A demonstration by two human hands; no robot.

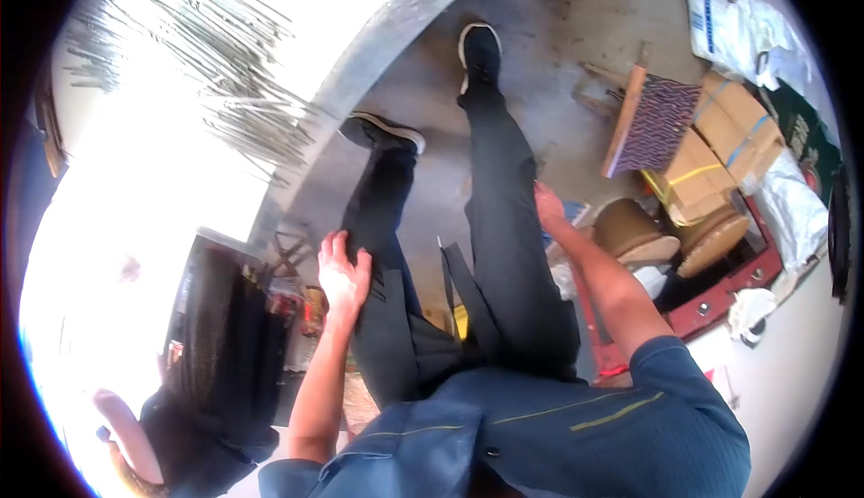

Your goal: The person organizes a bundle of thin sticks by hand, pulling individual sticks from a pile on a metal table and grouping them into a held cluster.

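My left hand (344, 271) lies on my left thigh, on the black trousers (513, 228), with its fingers apart and nothing in it. Along the outer side of my right leg is my right hand (549, 206); its fingers are largely hidden, so whether they are closed does not show. A loose heap of thin grey metal rods (225, 57) is spread over the bright table (378, 35) at the upper left, apart from both hands. Both my legs stretch forward across the floor, with dark shoes (481, 53) at their ends.
On the right are a woven-seat stool (655, 125), strapped cardboard boxes (733, 129), brown drum-shaped things (634, 233), a red metal frame (720, 300) and white plastic sacks (751, 35). Another person's arm (130, 435) and dark clothing (220, 345) show at lower left.
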